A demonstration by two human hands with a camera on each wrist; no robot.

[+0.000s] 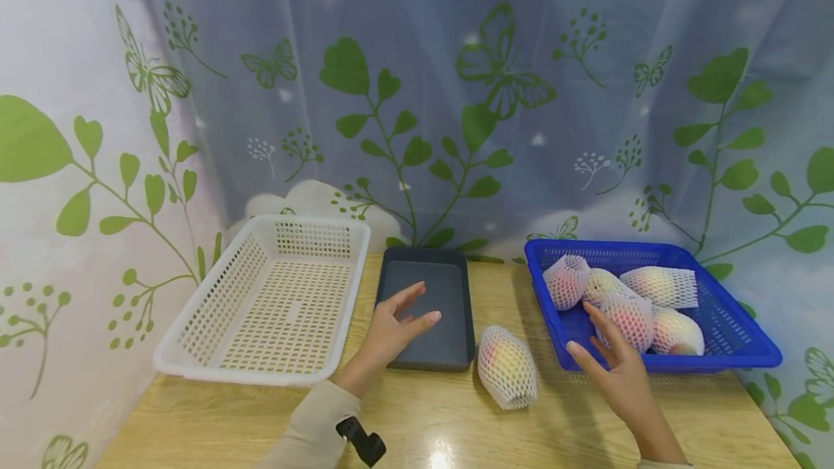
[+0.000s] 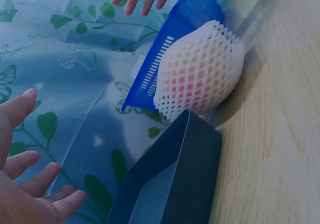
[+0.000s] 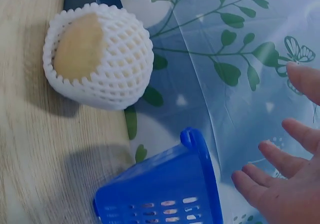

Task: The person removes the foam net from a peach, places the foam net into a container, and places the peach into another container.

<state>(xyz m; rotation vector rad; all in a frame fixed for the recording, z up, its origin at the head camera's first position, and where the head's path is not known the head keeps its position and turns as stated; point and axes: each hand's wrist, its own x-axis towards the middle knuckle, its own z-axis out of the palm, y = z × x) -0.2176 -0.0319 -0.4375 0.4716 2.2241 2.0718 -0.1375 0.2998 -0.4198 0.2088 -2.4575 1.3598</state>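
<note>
My left hand [image 1: 391, 328] hovers over the dark grey tray [image 1: 425, 355], fingers apart and holding nothing. Over the near left edge of the blue basket [image 1: 730, 362] is my right hand [image 1: 622, 378], also holding nothing, its fingers spread and slightly bent. Between tray and basket, one oval yellow-red fruit in a white foam net [image 1: 507, 368] lies on the table, touched by neither hand. Inside the blue basket lie several more netted fruits [image 1: 627, 320]. The right wrist view shows bare yellow skin at the open end of the loose fruit's net [image 3: 80, 49].
A white perforated basket [image 1: 280, 317] stands on the left of the wooden table [image 1: 423, 418], with no fruit visible in it. Behind everything hangs a blue-and-white curtain [image 1: 417, 93] printed with leaves and butterflies. A black strap [image 1: 361, 441] is on my left wrist.
</note>
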